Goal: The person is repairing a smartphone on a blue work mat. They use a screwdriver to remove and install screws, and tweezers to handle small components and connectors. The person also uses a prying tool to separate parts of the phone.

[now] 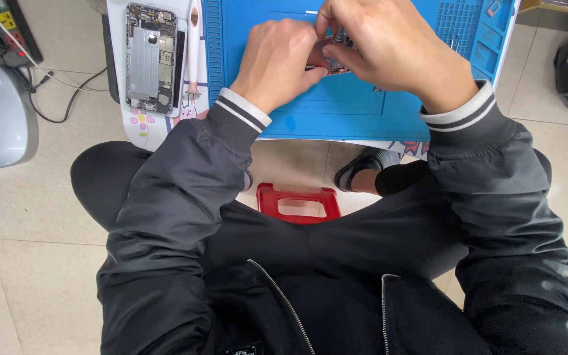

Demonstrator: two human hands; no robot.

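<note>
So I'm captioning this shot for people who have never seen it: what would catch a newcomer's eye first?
Probably the bright blue work mat at top centre, where the left hand and right hand pinch a small device part between them. Next, the opened phone shell lying to the left of the mat, and the red stool between the person's legs.

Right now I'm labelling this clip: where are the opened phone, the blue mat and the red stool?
opened phone (150,58), head view, middle of its metal shell
blue mat (336,115), head view, bare near edge
red stool (297,196), head view, top rim
</note>
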